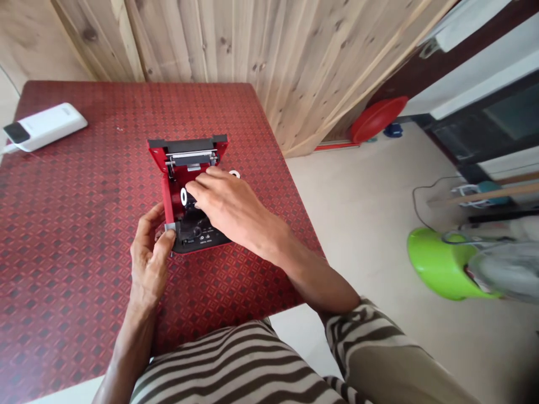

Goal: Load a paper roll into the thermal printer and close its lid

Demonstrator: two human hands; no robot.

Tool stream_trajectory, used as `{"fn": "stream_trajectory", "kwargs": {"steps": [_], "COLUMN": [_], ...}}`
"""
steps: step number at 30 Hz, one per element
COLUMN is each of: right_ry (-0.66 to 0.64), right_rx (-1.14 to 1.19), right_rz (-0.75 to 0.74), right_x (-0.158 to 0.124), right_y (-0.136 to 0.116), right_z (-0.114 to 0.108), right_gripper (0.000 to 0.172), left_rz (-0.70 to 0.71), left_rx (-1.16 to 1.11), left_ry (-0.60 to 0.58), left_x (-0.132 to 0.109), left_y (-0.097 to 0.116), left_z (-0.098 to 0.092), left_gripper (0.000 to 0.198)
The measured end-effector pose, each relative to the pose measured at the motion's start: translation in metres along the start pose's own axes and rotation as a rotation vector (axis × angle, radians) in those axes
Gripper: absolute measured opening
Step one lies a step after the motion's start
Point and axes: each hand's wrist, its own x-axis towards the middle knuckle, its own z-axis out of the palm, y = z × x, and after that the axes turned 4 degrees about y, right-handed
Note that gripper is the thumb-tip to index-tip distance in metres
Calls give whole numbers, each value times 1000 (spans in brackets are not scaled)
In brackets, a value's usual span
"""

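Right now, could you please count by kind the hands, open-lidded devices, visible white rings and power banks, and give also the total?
Hands, left hand and right hand: 2
Open-lidded red-and-black device: 1
Visible white rings: 2
White power bank: 1
Total: 6

Red device [190, 227], power bank [54, 126] on table [101, 191]

You can pass over the bench [92, 224] between the far-left white power bank [53, 124] and the red device [197, 241]. The raised lid [187, 145] bars the far side; your left grip [150, 247] blocks the left, your right grip [229, 206] the right.
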Motion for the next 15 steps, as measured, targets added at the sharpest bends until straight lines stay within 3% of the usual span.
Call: {"fn": "stream_trajectory", "kwargs": {"steps": [8, 15], "right_ry": [-230, -260], "right_rx": [-57, -44], "right_rz": [76, 114], "right_x": [26, 33], "right_y": [9, 9], "right_z": [14, 15], "right_gripper": [22, 28], "left_rz": [-39, -48], "left_rx": [-10, -49], "left_ry": [-8, -3], "left_x": [-1, 1], "left_y": [3, 3], "left_z": [0, 1], "left_gripper": [55, 53]}}
